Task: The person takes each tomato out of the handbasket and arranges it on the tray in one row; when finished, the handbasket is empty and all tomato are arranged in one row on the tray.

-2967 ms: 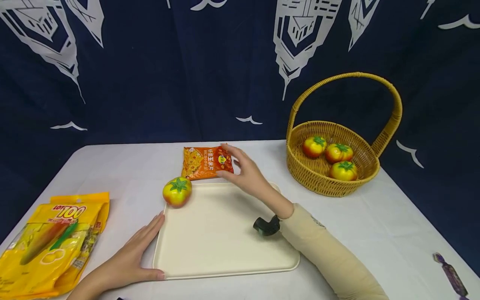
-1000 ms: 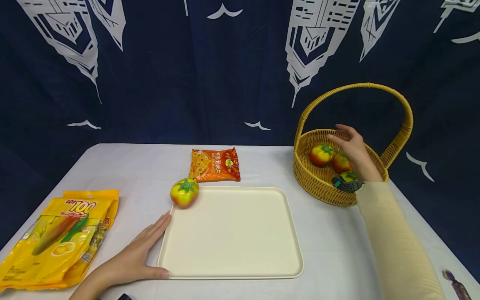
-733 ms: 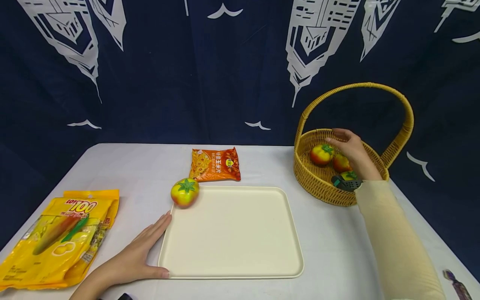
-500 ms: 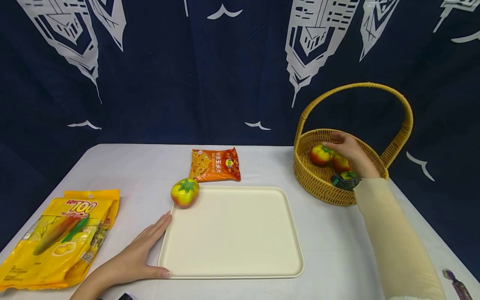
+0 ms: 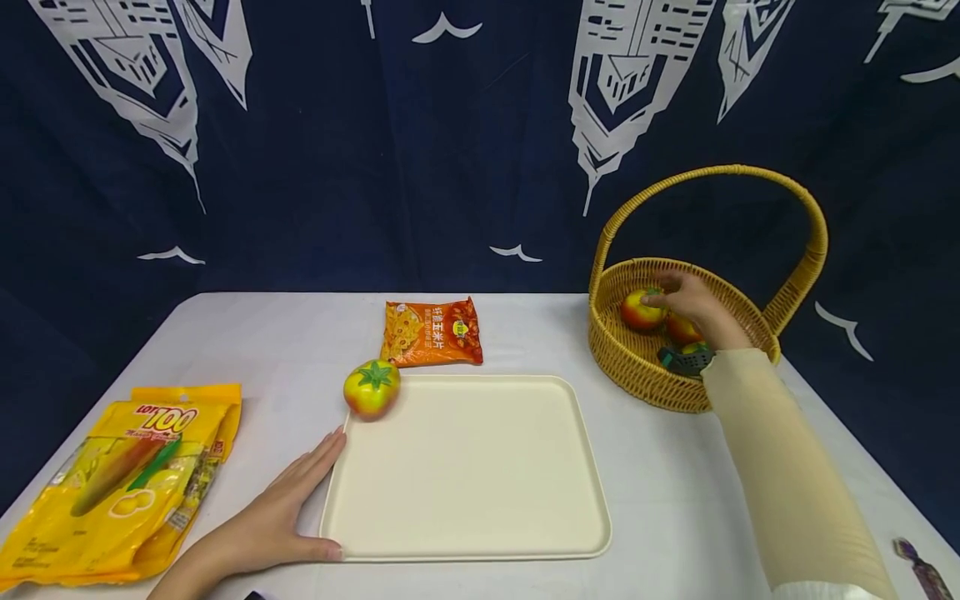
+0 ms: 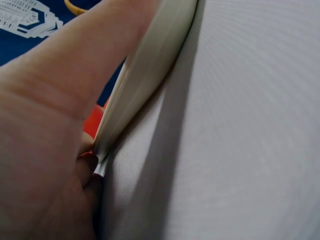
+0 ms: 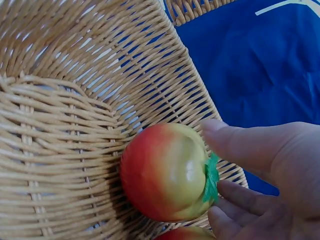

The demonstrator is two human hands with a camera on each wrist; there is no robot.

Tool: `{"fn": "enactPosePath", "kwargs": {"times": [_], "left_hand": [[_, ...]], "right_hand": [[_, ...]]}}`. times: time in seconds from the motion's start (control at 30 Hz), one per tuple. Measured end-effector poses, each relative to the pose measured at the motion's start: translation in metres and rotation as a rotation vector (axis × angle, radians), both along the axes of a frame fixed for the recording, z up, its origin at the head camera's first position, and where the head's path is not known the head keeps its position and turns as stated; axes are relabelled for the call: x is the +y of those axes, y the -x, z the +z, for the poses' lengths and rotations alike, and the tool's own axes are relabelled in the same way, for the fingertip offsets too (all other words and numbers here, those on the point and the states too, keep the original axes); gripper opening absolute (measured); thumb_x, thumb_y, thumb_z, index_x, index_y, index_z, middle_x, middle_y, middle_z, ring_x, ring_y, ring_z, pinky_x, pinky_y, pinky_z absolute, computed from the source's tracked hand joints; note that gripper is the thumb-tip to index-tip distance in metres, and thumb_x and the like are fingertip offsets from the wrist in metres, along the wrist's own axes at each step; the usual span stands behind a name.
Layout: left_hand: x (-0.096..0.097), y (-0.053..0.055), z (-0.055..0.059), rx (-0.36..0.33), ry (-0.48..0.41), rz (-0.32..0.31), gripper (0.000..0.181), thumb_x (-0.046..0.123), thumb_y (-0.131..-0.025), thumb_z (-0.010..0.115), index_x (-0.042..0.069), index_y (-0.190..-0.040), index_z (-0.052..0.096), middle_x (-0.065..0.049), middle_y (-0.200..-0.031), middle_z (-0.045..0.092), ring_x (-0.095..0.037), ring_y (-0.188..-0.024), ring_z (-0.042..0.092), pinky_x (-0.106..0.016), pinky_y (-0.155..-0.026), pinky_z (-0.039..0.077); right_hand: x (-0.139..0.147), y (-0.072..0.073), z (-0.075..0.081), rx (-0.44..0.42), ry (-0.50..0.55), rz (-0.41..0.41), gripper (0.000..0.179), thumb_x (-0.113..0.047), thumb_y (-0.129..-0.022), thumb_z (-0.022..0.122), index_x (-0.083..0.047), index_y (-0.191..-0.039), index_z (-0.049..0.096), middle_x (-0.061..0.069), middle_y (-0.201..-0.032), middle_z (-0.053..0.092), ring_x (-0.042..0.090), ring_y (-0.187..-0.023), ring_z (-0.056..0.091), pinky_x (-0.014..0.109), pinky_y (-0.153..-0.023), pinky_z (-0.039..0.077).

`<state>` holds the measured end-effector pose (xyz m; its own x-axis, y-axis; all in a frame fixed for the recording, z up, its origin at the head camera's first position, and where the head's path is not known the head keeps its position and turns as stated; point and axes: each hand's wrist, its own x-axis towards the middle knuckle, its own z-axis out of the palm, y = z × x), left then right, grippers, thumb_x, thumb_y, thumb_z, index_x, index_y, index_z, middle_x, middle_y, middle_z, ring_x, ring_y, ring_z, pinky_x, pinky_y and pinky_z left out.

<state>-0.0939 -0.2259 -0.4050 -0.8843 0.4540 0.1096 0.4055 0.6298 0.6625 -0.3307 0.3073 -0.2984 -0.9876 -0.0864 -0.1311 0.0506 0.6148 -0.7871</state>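
My left hand point(image 5: 273, 521) rests at the left edge of a cream tray point(image 5: 468, 467), fingers straight along its side and thumb at the near corner. In the left wrist view the tray's rim point(image 6: 145, 75) lies against that hand. My right hand point(image 5: 701, 304) reaches into a wicker basket point(image 5: 630, 371) at the right. Its thumb and fingers are spread beside the green leaves of a toy tomato point(image 7: 167, 172); they do not close round it. More tomatoes point(image 5: 682, 329) lie partly hidden under the hand. Another tomato point(image 5: 372, 389) sits on the tray's far left corner.
An orange snack packet point(image 5: 432, 332) lies behind the tray. Yellow candy bags point(image 5: 112, 492) lie at the left. A purple-wrapped candy point(image 5: 926, 571) is near the right front edge. The basket's tall handle point(image 5: 720, 171) arches above the right hand.
My right hand has gone from the snack packet to the basket and lowered towards the left-hand tomato inside. My left hand stays at the tray's edge.
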Motion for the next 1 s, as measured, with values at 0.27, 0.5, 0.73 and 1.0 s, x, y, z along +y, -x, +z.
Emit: {"fn": "enactPosePath", "kwargs": {"times": [0.27, 0.5, 0.73, 1.0], "left_hand": [[-0.001, -0.001, 0.002, 0.014, 0.008, 0.019, 0.116, 0.057, -0.063, 0.077, 0.012, -0.151, 0.016, -0.017, -0.152, 0.015, -0.044, -0.132, 0.02, -0.065, -0.097, 0.021], [0.0, -0.001, 0.002, -0.039, -0.002, 0.023, 0.116, 0.058, -0.064, 0.076, 0.012, -0.151, 0.016, -0.017, -0.152, 0.014, -0.044, -0.133, 0.017, -0.067, -0.097, 0.019], [0.0, -0.003, -0.001, -0.019, -0.001, 0.027, 0.116, 0.059, -0.064, 0.075, 0.011, -0.151, 0.017, -0.018, -0.152, 0.015, -0.043, -0.133, 0.018, -0.064, -0.098, 0.019], [-0.001, -0.001, 0.0, -0.001, 0.016, 0.029, 0.116, 0.061, -0.063, 0.075, 0.01, -0.15, 0.017, -0.017, -0.152, 0.015, -0.041, -0.134, 0.019, -0.063, -0.098, 0.02]], "right_hand": [[0.001, 0.005, -0.003, -0.046, -0.081, 0.061, 0.07, -0.017, -0.092, 0.061, 0.008, -0.144, 0.021, 0.034, -0.144, 0.019, 0.047, -0.13, 0.02, 0.055, -0.104, 0.023], [0.002, 0.004, -0.007, -0.06, -0.145, 0.128, 0.071, -0.023, -0.092, 0.061, 0.008, -0.143, 0.023, 0.033, -0.141, 0.025, 0.046, -0.124, 0.028, 0.057, -0.102, 0.024], [-0.001, 0.003, -0.012, -0.108, -0.083, 0.2, 0.078, -0.025, -0.091, 0.062, 0.006, -0.146, 0.015, 0.032, -0.133, 0.031, 0.041, -0.113, 0.039, 0.051, -0.094, 0.039], [-0.003, 0.003, -0.013, -0.151, -0.095, 0.289, 0.088, -0.027, -0.087, 0.068, 0.004, -0.146, 0.012, 0.03, -0.132, 0.03, 0.041, -0.113, 0.04, 0.049, -0.09, 0.044]]}}
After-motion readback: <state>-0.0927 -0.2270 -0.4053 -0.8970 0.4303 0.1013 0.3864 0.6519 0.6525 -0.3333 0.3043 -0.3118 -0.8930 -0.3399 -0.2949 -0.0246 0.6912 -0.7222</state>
